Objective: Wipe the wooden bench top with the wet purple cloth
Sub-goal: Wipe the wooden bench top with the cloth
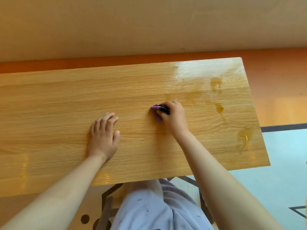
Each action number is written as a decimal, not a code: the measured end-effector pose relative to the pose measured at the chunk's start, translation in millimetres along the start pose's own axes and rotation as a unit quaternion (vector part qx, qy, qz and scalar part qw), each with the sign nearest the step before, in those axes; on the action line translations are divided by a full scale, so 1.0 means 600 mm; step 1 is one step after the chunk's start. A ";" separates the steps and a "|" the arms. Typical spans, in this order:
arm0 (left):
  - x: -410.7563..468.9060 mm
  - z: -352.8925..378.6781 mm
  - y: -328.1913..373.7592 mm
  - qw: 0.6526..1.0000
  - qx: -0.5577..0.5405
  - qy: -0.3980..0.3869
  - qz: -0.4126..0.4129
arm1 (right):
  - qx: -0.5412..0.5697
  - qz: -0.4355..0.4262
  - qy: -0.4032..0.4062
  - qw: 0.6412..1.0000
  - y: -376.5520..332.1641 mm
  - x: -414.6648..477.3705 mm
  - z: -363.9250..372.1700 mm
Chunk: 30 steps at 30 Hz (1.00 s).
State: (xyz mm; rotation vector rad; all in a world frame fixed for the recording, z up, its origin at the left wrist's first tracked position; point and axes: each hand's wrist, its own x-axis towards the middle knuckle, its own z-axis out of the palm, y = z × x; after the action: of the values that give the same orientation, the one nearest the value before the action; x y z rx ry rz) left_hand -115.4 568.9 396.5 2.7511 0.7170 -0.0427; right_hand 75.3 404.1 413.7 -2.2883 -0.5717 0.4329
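Purple cloth [155, 113]: soft, wet, bunched in my right hand [174, 116]; I'd grip its middle. Left hand [103, 135] flat on bench top [49, 105].

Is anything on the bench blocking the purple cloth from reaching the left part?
Only the person's own left hand, resting flat on the bench top left of the cloth, which the right hand grips. Nothing else visible.

Beige wall [116, 22], orange band [275, 67], patterned floor [285, 156]
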 end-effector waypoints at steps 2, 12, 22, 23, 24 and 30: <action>0.000 0.000 0.001 1.000 -0.001 0.000 -0.002 | -0.009 0.005 0.017 1.000 0.021 0.019 -0.030; 0.003 -0.003 -0.001 1.000 -0.004 -0.004 0.001 | -0.077 0.175 0.176 0.966 0.163 0.051 -0.194; 0.003 -0.002 -0.005 1.000 0.002 -0.018 0.001 | 0.006 0.005 0.019 1.000 -0.031 0.051 0.014; 0.003 -0.002 -0.005 1.000 0.003 -0.019 0.002 | 0.009 0.000 0.005 1.000 -0.042 0.058 0.020; 0.004 -0.003 -0.005 1.000 0.004 -0.019 0.001 | 0.011 0.000 -0.005 1.000 -0.045 0.066 0.021; 0.004 -0.003 -0.005 1.000 0.002 -0.016 0.006 | -0.032 0.058 0.102 0.993 0.036 0.111 -0.074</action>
State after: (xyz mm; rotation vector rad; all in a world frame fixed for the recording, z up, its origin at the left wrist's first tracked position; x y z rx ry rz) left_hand -114.6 572.8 397.0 2.7514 0.6912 -0.0863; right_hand 157.7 399.4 418.9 -2.4003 -0.3553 0.2343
